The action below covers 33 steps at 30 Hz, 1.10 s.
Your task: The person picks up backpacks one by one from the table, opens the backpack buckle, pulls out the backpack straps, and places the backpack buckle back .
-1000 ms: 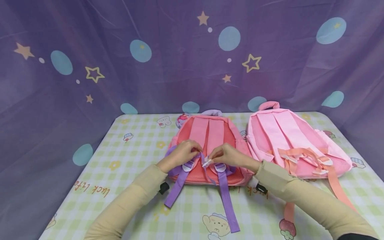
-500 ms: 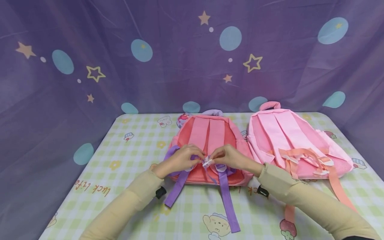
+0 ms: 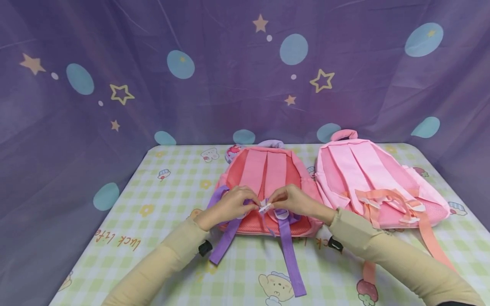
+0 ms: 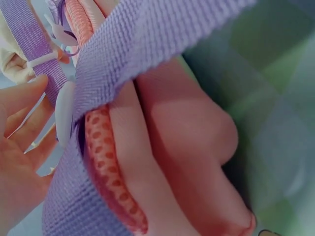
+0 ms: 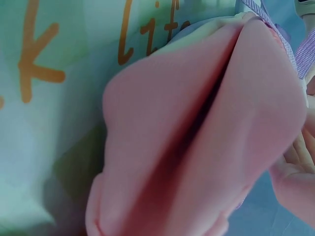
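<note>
A coral-pink backpack point(image 3: 256, 170) lies with its shoulder straps facing up. Over its lower half, a purple webbing strap with a white plastic buckle point(image 3: 265, 208) is held between the two hands. The left hand point(image 3: 235, 203) pinches the strap at the buckle's left side; in the left wrist view its thumb and fingers meet the purple strap point(image 4: 58, 91) just below a white slider point(image 4: 42, 60). From the other side, the right hand point(image 3: 294, 200) pinches the buckle between thumb and fingertips. The right wrist view mostly shows the backpack's pink side point(image 5: 197, 137), with the right hand partly hidden behind it.
To the right lies a lighter pink backpack point(image 3: 360, 170) with orange straps point(image 3: 432, 238), its side against the coral one. Two purple strap ends point(image 3: 292, 263) trail toward the front over the checked tablecloth point(image 3: 172, 187). A purple star-printed curtain point(image 3: 229, 76) stands behind.
The left hand has shifted slightly down and right, its fingertips coming to the white buckle, and the raised bit of purple strap has dropped. The right hand has stayed nearly still.
</note>
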{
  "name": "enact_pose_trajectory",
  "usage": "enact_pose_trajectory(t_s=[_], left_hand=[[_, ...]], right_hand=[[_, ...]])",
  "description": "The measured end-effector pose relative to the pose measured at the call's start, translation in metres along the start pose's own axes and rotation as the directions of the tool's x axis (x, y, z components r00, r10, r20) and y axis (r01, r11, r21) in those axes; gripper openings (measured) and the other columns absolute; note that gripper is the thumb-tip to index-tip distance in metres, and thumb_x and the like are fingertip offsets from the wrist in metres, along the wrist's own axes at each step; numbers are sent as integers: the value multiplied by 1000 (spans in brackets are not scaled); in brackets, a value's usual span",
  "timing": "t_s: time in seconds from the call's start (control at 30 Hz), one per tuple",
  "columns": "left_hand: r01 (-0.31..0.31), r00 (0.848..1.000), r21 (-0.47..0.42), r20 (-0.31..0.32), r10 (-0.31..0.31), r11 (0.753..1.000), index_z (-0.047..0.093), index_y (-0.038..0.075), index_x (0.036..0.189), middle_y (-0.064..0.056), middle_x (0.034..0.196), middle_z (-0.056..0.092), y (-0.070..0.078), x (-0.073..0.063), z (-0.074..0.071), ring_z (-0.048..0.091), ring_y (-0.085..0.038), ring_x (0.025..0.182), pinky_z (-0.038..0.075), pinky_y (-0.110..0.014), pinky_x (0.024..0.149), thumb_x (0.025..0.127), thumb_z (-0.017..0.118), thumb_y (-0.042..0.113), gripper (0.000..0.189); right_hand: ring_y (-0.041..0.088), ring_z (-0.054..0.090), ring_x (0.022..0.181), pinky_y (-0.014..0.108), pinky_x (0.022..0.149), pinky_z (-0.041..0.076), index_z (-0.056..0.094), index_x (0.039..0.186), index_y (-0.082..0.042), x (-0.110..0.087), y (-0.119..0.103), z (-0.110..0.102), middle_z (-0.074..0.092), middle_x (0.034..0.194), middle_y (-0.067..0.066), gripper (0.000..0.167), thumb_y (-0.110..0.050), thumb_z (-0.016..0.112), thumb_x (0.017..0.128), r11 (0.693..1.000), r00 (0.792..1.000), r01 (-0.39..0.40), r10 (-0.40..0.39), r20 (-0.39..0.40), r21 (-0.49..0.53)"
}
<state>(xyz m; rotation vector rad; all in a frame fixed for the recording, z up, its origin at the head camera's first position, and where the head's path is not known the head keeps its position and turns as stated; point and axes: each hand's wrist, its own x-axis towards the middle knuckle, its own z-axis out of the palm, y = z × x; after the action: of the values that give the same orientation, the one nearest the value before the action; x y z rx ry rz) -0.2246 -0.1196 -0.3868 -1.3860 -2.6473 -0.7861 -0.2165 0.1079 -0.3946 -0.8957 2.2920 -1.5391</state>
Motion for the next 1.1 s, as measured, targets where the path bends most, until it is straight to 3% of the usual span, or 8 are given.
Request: enact_pose_trajectory(t_s=[0.33,0.53,0.8,1.1], left_hand=[[25,999,-5,-48,-25,1000,75,4,89,-4,86,72,2,1,2,62,-21,89,47,-33,85,84,73,4,5],[92,993,-51,-73,-95,994,75,2,88,-6,85,71,5,2,3,63,-22,87,50,-30,82,85,71,1,5],[238,963,-144,-94,-252,961,74,0,89,-9,88,71,4,5,2,65,-22,86,53,-31,77,87,70,1,5],[276,949,-216,-90,-301,936,73,-2,91,-11,90,70,-1,6,-1,64,-17,75,51,-21,65,89,68,0,6]], right_hand=[[26,69,86,26,75,55,68,93,14,1,4,0,71,90,21,9,8,66,87,1000,1000,14,-14,-7,22],[33,69,87,28,75,56,68,93,14,0,4,0,71,91,22,9,10,64,87,1000,1000,16,-15,-27,18],[16,67,85,25,74,55,69,94,13,-1,4,1,71,90,19,9,8,65,87,1000,1000,8,-8,5,8],[9,64,82,22,72,53,70,92,11,-2,6,2,71,90,16,8,7,65,87,1000,1000,15,-15,16,-9]])
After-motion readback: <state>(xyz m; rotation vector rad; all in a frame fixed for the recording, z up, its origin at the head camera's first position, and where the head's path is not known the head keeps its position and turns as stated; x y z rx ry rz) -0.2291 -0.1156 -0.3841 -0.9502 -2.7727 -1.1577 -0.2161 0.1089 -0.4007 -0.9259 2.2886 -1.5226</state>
